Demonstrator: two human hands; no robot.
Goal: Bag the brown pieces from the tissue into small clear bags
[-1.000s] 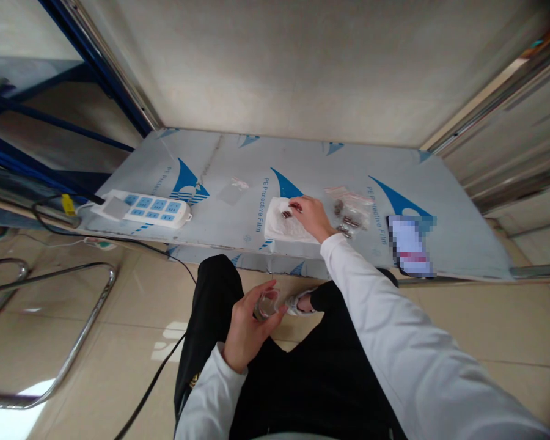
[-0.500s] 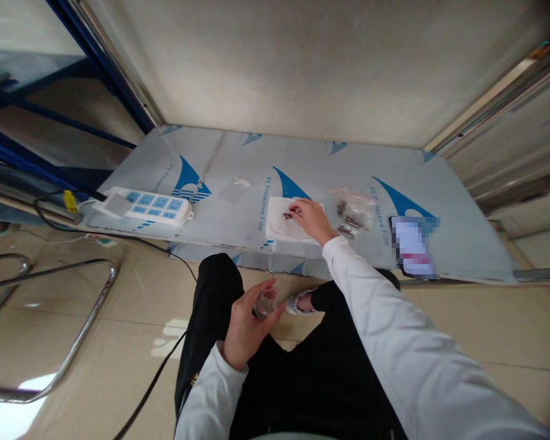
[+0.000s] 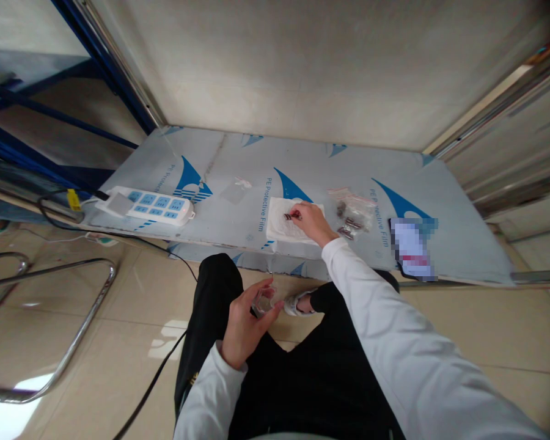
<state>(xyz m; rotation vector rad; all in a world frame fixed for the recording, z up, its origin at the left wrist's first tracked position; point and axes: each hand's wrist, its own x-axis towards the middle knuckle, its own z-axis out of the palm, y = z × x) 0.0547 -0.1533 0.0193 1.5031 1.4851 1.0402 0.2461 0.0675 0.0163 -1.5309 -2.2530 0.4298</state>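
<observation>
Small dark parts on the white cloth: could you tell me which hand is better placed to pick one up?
Right. The right hand is on the white cloth, fingertips at the small dark parts. The left hand is low over the lap, apparently holding a small clear piece.

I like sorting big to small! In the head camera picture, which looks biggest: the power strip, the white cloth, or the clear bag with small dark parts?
1. Power strip, the longest.
2. White cloth.
3. Clear bag, only slightly smaller than the cloth, so those two are close.
</observation>
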